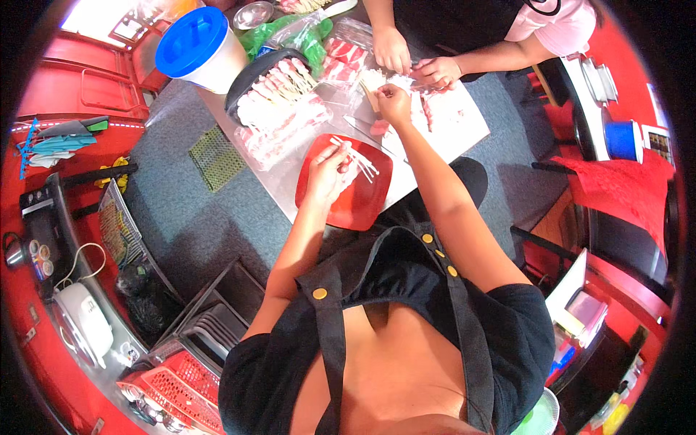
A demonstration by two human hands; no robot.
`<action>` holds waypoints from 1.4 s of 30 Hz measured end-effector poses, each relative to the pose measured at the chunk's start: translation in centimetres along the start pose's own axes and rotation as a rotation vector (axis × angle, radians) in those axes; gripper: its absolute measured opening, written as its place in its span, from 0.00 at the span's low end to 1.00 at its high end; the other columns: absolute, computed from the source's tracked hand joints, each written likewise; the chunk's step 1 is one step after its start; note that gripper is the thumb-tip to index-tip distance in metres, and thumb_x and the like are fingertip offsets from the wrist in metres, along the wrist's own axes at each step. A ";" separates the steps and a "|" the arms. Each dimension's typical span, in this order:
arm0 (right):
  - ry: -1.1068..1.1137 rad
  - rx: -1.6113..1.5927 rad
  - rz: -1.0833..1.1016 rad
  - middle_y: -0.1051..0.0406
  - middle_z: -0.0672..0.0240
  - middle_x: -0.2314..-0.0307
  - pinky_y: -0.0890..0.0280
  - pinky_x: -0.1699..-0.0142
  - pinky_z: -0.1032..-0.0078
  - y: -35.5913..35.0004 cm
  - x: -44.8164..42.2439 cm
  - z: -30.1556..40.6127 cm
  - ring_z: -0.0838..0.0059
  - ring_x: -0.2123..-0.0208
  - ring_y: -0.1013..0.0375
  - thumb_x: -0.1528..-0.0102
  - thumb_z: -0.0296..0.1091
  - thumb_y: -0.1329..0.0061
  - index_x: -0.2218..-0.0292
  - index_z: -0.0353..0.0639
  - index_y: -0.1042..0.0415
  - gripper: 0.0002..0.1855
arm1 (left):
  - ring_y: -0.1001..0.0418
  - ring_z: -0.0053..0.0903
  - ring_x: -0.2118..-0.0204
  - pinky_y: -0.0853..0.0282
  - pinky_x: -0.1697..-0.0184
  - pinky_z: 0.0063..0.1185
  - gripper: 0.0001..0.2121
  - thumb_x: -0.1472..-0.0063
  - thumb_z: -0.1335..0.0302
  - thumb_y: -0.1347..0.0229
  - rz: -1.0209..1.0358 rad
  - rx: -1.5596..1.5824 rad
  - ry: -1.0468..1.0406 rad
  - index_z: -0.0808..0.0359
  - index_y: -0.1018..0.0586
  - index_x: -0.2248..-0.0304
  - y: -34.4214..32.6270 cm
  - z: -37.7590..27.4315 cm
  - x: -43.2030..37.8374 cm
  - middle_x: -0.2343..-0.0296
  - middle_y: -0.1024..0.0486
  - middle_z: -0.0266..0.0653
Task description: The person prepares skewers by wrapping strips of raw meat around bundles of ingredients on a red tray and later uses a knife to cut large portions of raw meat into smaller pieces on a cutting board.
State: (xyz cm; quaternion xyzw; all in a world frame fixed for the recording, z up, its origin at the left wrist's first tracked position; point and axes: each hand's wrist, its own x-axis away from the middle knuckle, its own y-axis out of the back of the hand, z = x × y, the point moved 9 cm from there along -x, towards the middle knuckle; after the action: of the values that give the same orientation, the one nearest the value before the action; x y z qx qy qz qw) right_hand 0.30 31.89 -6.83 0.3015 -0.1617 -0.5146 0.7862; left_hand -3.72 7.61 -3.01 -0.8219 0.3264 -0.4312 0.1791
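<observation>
My left hand (pixel 328 171) is closed around a small bunch of enoki mushrooms (pixel 362 161), held over a red square plate (pixel 353 204). Farther forward, my right hand (pixel 393 104) has its fingers bent at a larger clump of enoki (pixel 372 81); whether it grips any is unclear. Between the hands a knife (pixel 356 126) lies on the table. Raw sliced meat (pixel 448 111) is spread to the right of my right hand. On the left, a black tray (pixel 239 89) holds rows of meat-wrapped enoki rolls (pixel 285 84), with more sliced meat (pixel 272 144) in front of it.
Across the table a co-worker's hands (pixel 413 62) work close to my right hand. A white tub with a blue lid (pixel 193 43), a green plastic bag (pixel 321 38) and packaged meat (pixel 345 57) stand toward the back left. The table's near edge (pixel 277 201) runs beside the plate.
</observation>
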 end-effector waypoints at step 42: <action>0.056 -0.810 0.673 0.27 0.71 0.70 0.34 0.59 0.84 4.7 14.1 8.3 0.85 0.66 0.30 0.47 0.22 0.51 0.66 0.37 0.26 0.06 | 0.35 0.14 0.76 0.40 0.74 0.13 0.04 0.39 0.74 0.51 0.185 0.109 0.049 0.64 0.27 0.68 -1.6 1.8 0.8 0.78 0.32 0.29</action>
State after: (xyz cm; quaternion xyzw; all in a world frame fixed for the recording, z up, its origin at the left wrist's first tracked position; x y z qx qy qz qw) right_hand 4.87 17.89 1.76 -0.0816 -0.0169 -0.2468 0.9655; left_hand -1.33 8.21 -2.63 -0.7664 0.3811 -0.4501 0.2545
